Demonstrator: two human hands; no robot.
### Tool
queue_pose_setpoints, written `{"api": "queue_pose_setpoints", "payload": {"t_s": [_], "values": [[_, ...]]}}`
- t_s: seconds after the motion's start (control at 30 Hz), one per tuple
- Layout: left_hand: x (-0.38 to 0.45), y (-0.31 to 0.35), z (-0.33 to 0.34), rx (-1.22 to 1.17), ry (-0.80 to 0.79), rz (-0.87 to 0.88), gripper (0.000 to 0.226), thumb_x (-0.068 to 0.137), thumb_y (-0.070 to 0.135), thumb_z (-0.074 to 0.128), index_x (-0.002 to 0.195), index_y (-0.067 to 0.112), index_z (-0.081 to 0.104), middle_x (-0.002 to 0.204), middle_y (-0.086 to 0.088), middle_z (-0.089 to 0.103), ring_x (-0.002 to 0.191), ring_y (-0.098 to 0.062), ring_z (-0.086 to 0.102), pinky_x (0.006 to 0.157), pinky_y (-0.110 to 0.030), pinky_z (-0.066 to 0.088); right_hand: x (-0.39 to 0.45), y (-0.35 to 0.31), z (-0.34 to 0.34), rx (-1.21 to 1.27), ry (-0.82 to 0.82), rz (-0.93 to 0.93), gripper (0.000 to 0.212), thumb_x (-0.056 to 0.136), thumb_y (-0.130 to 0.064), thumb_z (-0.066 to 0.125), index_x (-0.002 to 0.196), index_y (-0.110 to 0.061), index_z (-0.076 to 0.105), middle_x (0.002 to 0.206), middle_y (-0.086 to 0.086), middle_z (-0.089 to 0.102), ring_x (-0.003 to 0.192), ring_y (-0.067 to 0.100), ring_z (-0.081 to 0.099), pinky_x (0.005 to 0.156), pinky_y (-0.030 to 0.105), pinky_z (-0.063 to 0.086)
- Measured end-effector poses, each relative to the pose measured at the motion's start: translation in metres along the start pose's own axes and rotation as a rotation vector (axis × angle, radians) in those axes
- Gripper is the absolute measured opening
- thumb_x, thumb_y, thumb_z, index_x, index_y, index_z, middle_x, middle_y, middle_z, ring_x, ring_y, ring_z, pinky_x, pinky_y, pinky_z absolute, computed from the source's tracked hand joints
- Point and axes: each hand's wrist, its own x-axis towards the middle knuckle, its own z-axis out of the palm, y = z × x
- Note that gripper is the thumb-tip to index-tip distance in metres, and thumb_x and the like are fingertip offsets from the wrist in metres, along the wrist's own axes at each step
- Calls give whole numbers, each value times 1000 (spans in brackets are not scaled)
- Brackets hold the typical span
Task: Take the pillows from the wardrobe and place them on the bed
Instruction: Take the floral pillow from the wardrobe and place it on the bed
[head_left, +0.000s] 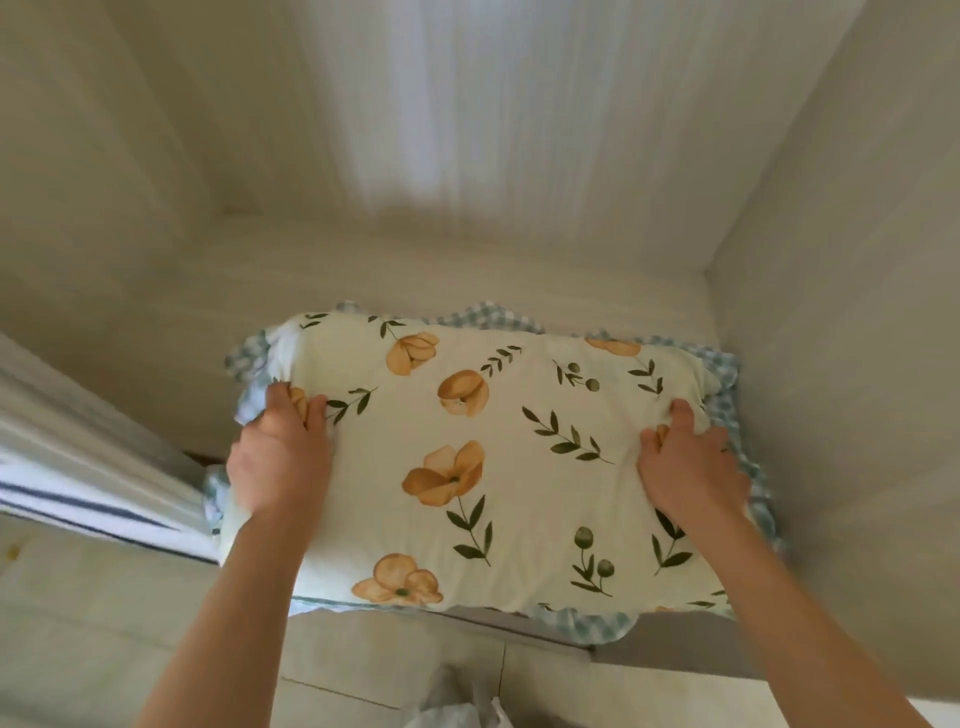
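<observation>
Fingers (291, 402) of both hands apparently grip the floral pillow (467, 457) at its ends.

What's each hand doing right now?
Left hand: closed on the left end of the cream floral pillow with blue gingham frill.
Right hand: closed on its right end.

Both hands grip a floral pillow (483, 457) (gingham-frilled) inside the wardrobe (831, 260).
</observation>
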Motion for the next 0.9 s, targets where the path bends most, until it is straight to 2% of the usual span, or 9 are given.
{"api": "queue_pose_setpoints", "payload": {"t_s": [0.17, 0.3, 0.43, 0.57, 0.67, 0.77, 0.9], "values": [[-69, -2, -24, -21, 132, -105, 33, 100, 35, 49, 109, 3, 51, 86, -30, 64, 79, -49, 60, 63, -41, 31, -8, 18, -3, 37, 49, -154, 43, 100, -36, 27, 141, -24, 20, 129, 25, 48, 109, 41, 54, 90, 55, 42], [-135, -15, -37, -101, 238, -231, 27, 100, 30, 51, 110, 5, 52, 83, -27, 65, 75, -45, 59, 63, -39, 33, -24, 35, 2, 58, 121, -328, 38, 100, -30, 27, 137, -23, 19, 114, 24, 55, 93, 39, 57, 80, 53, 48], [-205, -37, -44, -89, 332, -356, 23, 100, 34, 49, 103, 10, 50, 76, -20, 64, 64, -33, 51, 64, -39, 35, -41, 49, 6, 151, 157, -534, 36, 98, -21, 33, 133, -22, 26, 100, 20, 57, 76, 31, 53, 73, 53, 50], [-261, -60, -56, -69, 457, -435, 22, 101, 31, 50, 100, 9, 52, 69, -15, 60, 58, -30, 52, 60, -43, 46, -62, 53, 13, 218, 145, -697, 27, 100, -21, 32, 126, -23, 40, 94, 14, 57, 70, 27, 53, 64, 43, 48], [-297, -83, -70, -15, 518, -562, 19, 101, 30, 49, 93, 13, 48, 64, -7, 52, 55, -27, 46, 58, -40, 39, -80, 43, 23, 230, 133, -823, 24, 102, -23, 31, 121, -22, 46, 90, 10, 55, 67, 24, 51, 59, 34, 39], [-332, -110, -88, 38, 557, -698, 21, 101, 30, 49, 85, 18, 41, 57, 1, 44, 50, -23, 38, 56, -37, 33, -104, 23, 35, 229, 117, -959, 23, 101, -23, 33, 119, -22, 47, 89, 9, 55, 65, 23, 50, 58, 34, 38], [-374, -138, -109, 88, 609, -846, 25, 101, 30, 48, 80, 17, 40, 55, 2, 43, 50, -27, 41, 51, -35, 35, -140, -15, 52, 192, 26, -1110, 24, 102, -25, 31, 119, -21, 47, 92, 8, 56, 70, 24, 53, 61, 40, 46]]}}
